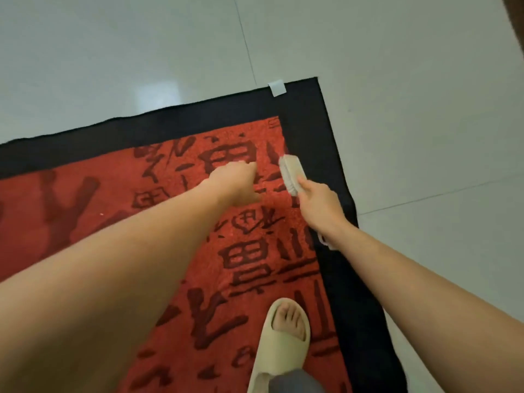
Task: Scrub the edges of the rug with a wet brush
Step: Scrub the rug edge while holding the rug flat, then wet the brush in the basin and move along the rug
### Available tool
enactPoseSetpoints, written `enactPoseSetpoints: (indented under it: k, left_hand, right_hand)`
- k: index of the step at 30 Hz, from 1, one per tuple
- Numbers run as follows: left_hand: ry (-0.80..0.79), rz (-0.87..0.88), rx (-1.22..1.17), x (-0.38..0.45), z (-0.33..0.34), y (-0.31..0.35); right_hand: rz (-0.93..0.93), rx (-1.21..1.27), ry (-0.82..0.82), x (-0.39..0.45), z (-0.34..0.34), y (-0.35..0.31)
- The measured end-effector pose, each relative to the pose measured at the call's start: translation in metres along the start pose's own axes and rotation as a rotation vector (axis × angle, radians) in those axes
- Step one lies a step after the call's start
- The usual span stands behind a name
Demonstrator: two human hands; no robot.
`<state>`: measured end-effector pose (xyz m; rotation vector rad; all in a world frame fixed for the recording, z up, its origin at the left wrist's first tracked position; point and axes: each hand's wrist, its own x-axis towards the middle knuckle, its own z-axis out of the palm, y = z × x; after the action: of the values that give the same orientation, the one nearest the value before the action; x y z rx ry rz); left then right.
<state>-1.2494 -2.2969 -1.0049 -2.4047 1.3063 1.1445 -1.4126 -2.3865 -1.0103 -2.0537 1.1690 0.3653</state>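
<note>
The rug (175, 222), red in the middle with a black border, lies flat on a pale tiled floor (425, 80), its far right corner in view. The right hand (319, 202) grips the near end of a pale brush (289, 175), fingers wrapped round it, with the far end of the brush lying where the red field meets the right-hand black border, a little short of the corner. Whether the bristles are pressed into the pile or just above it I cannot tell, nor can I see if the brush is wet. The left hand (235, 181) rests on the red field just left of the brush, fingers curled under so it bears on the rug like a fist, seemingly steadying the cloth and holding nothing. A foot in a cream slipper (279, 344) stands on the rug near the right border, close to the viewer. As for progress, no foam, damp patch or change in pile shows on either border, so what has been scrubbed cannot be judged; the work appears to be on the right edge near the corner, with the long far edge apparently left to do. The red field carries dark seal-style characters, too stylised to read. A small white tag (276, 87) sits on the far edge near the corner; it looks blank.
</note>
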Motion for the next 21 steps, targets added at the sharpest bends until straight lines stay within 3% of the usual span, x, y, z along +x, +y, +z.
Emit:
enactPoseSetpoints:
  k: [5, 12, 17, 21]
  left_hand:
    - [0.054, -0.098, -0.055, -0.127, -0.100, 0.003]
    - [0.080, -0.083, -0.120, -0.319, -0.302, 0.000]
    - [0.109, -0.184, -0.216, -0.437, -0.395, -0.051]
    - [0.200, -0.319, -0.296, -0.530, -0.438, -0.141]
  right_hand:
    - [0.033, -0.019, -0.078, -0.076, -0.118, -0.081]
    - [-0.203, -0.095, -0.157, -0.189, -0.310, -0.268]
    - [-0.412, -0.201, -0.222, -0.251, -0.338, -0.410]
    - [-0.633, -0.361, -0.305, -0.292, -0.313, -0.551]
